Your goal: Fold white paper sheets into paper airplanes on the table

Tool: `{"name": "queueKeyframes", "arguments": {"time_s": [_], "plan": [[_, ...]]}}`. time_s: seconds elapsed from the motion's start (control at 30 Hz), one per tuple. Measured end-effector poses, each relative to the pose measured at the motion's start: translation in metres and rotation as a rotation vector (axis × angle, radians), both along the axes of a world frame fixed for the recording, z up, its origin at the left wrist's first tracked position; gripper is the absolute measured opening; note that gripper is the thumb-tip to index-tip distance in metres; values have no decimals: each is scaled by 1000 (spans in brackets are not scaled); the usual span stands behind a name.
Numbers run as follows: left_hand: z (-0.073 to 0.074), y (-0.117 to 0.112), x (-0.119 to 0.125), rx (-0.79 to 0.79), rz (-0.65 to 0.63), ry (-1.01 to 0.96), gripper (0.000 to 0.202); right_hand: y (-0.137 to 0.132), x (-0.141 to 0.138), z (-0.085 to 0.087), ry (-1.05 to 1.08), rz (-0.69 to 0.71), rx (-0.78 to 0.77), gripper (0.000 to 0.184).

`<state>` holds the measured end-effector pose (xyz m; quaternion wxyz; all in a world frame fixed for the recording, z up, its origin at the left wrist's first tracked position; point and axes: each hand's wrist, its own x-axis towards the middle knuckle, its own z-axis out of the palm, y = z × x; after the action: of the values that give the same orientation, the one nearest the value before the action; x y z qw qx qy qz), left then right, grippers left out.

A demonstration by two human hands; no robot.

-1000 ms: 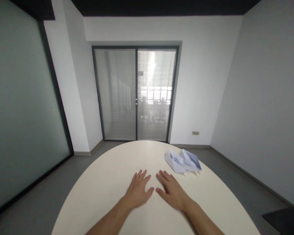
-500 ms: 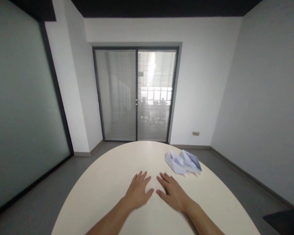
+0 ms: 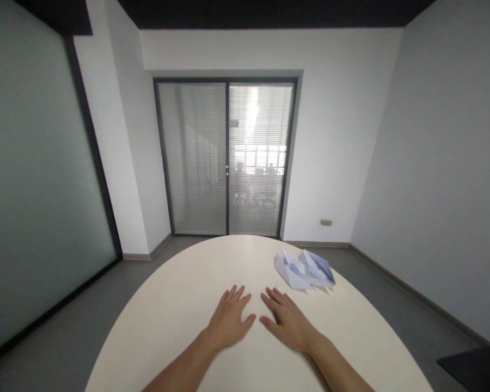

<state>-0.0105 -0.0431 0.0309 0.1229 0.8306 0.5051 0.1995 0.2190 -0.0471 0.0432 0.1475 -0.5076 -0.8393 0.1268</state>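
Note:
My left hand [image 3: 231,317] rests palm down on the pale round table [image 3: 171,294], fingers spread and pointing away from me. Beside it, my right hand [image 3: 288,320] lies the same way, its thumb a short gap from the left thumb. Neither hand holds anything. Beyond my right hand, toward the table's far right edge, sits a piece of folded white paper [image 3: 296,270] with raised creases and points. My right fingertips are nearest to it but do not touch it. Whether it is one sheet or more I cannot tell.
A glass door with blinds [image 3: 196,163] stands past the far table edge. To the left is a frosted glass panel [image 3: 36,179] in a black frame. A dark flat object [image 3: 477,367] shows at the lower right. A socket plate [image 3: 325,222] is low on the wall.

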Motion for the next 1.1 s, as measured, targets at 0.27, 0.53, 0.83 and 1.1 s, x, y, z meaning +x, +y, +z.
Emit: {"name": "queueKeyframes", "arguments": {"time_s": [0.27, 0.53, 0.83, 1.1], "plan": [[2, -3, -2, -7, 0, 24, 59, 10, 2, -4, 95, -172, 303, 48], [1, -5, -15, -17, -6, -7, 59, 23, 37, -1, 17, -697, 441, 43], [1, -5, -10, -21, 18, -42, 64, 21, 25, 3, 174, -371, 435, 22], [-10, 20, 1, -170, 161, -610, 80, 1, -11, 19, 167, 54, 419, 25]]}}
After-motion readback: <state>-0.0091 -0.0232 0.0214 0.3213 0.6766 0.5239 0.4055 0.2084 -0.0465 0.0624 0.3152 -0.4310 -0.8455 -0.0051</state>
